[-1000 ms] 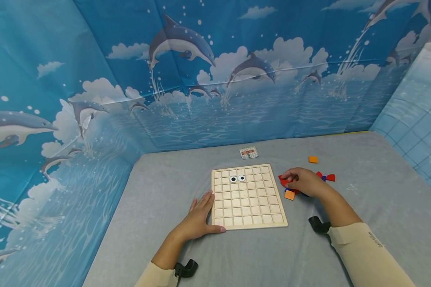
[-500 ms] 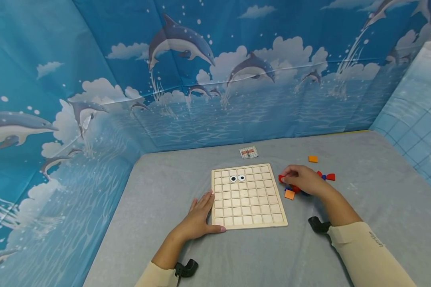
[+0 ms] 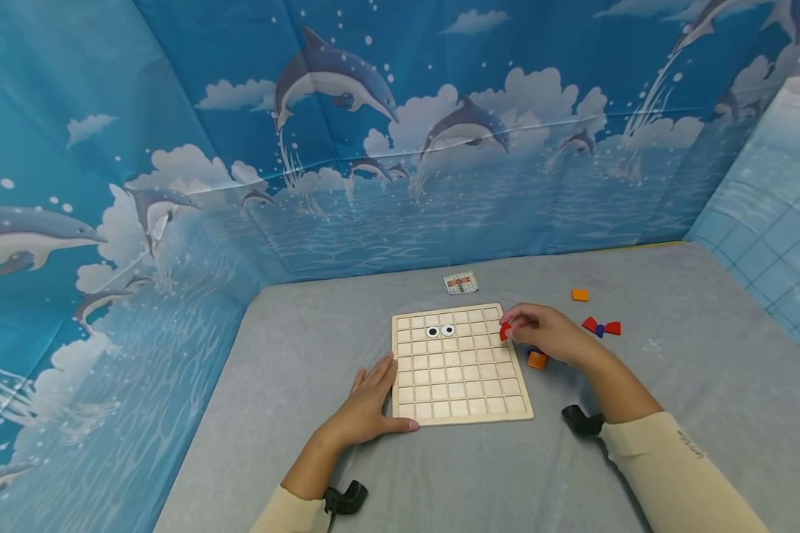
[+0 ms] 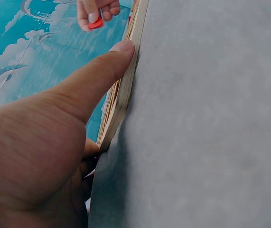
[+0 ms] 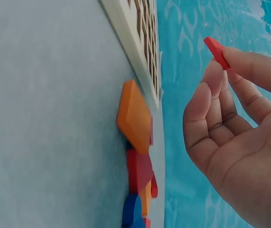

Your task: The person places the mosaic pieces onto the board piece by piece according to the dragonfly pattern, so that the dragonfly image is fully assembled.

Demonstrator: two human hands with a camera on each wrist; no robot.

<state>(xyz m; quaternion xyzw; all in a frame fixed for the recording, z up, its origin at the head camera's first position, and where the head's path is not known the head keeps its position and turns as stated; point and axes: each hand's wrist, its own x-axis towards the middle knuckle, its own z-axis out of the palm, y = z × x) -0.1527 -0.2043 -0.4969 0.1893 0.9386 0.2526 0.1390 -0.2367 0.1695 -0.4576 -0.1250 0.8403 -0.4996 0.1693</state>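
Note:
A wooden grid board (image 3: 463, 381) lies flat in the head view, with two round eye tiles (image 3: 448, 330) set in its upper cells. My left hand (image 3: 363, 414) rests at the board's lower left corner, fingers spread along the left edge and the thumb on the front edge. The left wrist view shows that thumb (image 4: 102, 71) lying against the board's wooden side. Between thumb and fingertips my right hand (image 3: 550, 334) pinches a small red piece (image 3: 504, 332), held above the board's right edge. In the right wrist view the red piece (image 5: 217, 52) appears thin, its full outline hidden.
Right of the board, partly under my right hand, lie loose orange (image 3: 537, 360), red and blue pieces (image 5: 132, 209). Two red pieces with a blue one form a bow shape (image 3: 600, 331) farther right. An orange square (image 3: 580, 295) and a printed card (image 3: 461, 283) lie farther back.
My right hand has lifted the red piece from beside the board and moved it left over the board's right edge. The left hand has stayed in place.

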